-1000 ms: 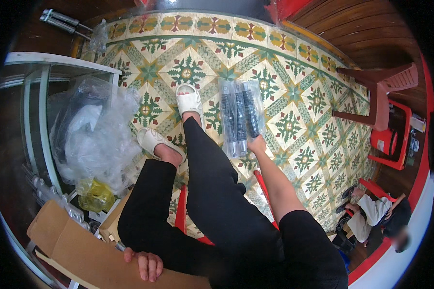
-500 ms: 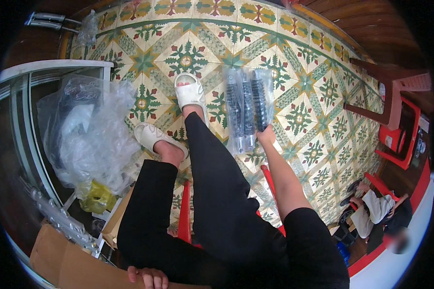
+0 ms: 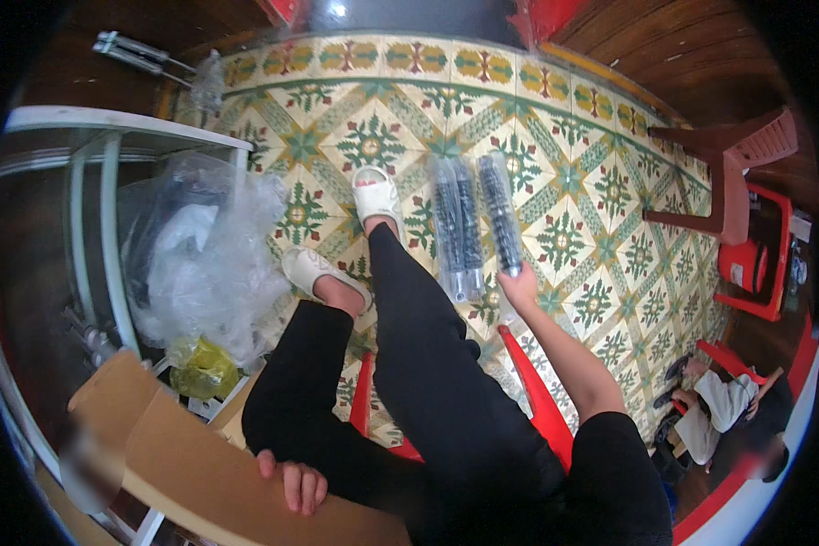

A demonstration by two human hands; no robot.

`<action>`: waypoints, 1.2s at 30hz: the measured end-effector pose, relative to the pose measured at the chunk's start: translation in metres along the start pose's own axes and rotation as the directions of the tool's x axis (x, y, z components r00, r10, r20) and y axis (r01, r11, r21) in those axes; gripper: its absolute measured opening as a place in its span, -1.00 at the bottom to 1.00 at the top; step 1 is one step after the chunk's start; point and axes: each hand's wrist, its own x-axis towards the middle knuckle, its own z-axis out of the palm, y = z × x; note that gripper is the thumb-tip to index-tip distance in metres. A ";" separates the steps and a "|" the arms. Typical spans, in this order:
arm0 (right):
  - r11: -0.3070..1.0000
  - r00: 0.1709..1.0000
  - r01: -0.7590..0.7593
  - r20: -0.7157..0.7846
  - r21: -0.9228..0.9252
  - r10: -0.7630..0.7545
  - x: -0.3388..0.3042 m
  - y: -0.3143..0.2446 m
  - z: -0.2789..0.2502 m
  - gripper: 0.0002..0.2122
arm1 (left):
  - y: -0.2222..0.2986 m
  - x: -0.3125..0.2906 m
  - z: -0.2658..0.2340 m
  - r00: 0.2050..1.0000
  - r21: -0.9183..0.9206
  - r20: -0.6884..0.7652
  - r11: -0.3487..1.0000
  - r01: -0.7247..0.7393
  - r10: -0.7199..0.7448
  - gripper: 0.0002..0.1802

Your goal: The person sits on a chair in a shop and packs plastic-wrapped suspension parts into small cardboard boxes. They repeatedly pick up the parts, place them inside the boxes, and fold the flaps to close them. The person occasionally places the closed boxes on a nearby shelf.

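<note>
In my right hand (image 3: pixel 519 288) is the near end of a shock absorber (image 3: pixel 499 211), a black coil spring part in clear plastic wrap. Left of it on the patterned tile floor lie two similar wrapped shock absorbers (image 3: pixel 457 227), side by side. The held one slants slightly, with a narrow gap between it and the pair; whether its far end touches the floor I cannot tell. My left hand (image 3: pixel 293 480) has its fingers curled over the edge of a brown cardboard box (image 3: pixel 218 464) beside my leg.
Crumpled clear plastic bags (image 3: pixel 211 264) and a yellow bag (image 3: pixel 202 369) are heaped at left, by a white-framed glass case (image 3: pixel 114 237). Red stool legs (image 3: pixel 535 391) rise beside my knees. At right are a brown chair (image 3: pixel 733 187), a red stool (image 3: pixel 757 255) and a seated person (image 3: pixel 723 409).
My right hand has shifted its shock absorber slightly away from the other two and tilted it. The whole view has moved, showing more of the cardboard box under my left hand.
</note>
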 end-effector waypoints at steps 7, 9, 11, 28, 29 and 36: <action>0.888 0.898 0.438 -0.033 0.136 -0.438 -0.096 -0.023 -0.116 -0.66 | -0.014 -0.016 0.009 0.996 -0.022 -0.037 0.996 -0.084 0.083 -0.60; 0.810 0.829 0.555 -0.049 0.191 -0.556 -0.123 -0.020 -0.143 -0.62 | -0.017 -0.017 0.012 0.996 -0.019 -0.012 0.996 -0.086 0.086 -0.53; 0.784 0.801 0.577 0.025 0.230 -0.598 -0.156 -0.036 -0.180 -0.60 | -0.016 -0.022 0.005 0.991 -0.014 0.074 0.993 -0.114 0.114 -0.48; 0.323 0.369 0.929 0.541 -0.182 -0.756 -0.298 0.005 -0.307 -0.41 | -0.011 -0.114 0.151 0.744 0.478 0.071 0.632 -0.610 0.664 -0.12; 0.275 0.360 0.933 0.560 -0.233 -0.746 -0.305 0.008 -0.310 -0.43 | -0.011 -0.112 0.171 0.728 0.522 0.116 0.582 -0.624 0.676 -0.09; -0.030 0.189 0.969 0.819 -0.243 -0.542 -0.363 -0.038 -0.316 -0.37 | -0.025 -0.155 0.236 0.554 0.679 0.184 0.302 -0.669 0.812 -0.17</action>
